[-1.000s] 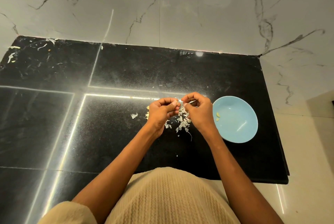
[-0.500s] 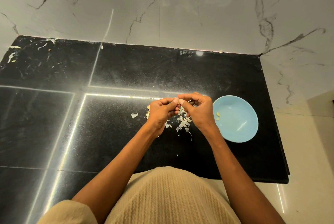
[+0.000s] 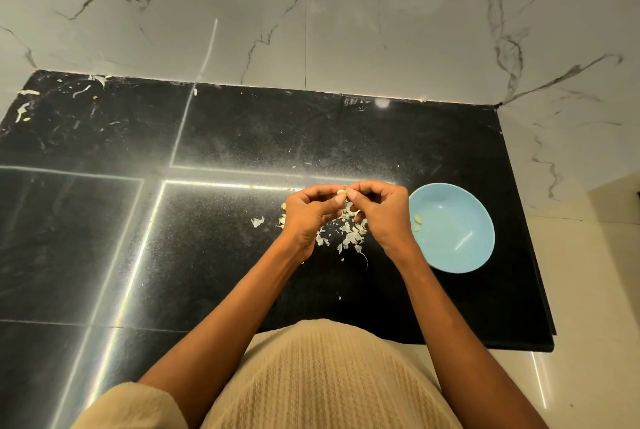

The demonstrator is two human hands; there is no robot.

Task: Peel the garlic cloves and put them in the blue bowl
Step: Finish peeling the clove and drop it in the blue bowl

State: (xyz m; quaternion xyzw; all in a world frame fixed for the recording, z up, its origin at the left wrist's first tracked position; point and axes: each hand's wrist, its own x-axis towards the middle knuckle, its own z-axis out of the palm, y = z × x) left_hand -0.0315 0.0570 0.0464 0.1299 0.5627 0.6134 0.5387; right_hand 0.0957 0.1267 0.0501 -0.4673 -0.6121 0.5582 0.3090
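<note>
A pale garlic clove (image 3: 341, 192) is pinched between the fingertips of my left hand (image 3: 311, 213) and my right hand (image 3: 381, 212), held just above the black countertop (image 3: 214, 241). Both hands have their fingers curled around it, knuckles toward the wall. Below them lies a scatter of white garlic skins (image 3: 348, 234). The blue bowl (image 3: 453, 255) stands just right of my right hand, with two peeled cloves (image 3: 418, 222) at its left inner side.
One loose skin flake (image 3: 257, 221) lies left of my hands, and more scraps (image 3: 24, 109) sit at the counter's far left corner. The marble wall (image 3: 311, 12) rises behind the counter. The counter's right edge (image 3: 530, 238) drops to a pale floor.
My two hands have drawn closer together, fingertips now meeting on the clove. The bowl and skins have not moved.
</note>
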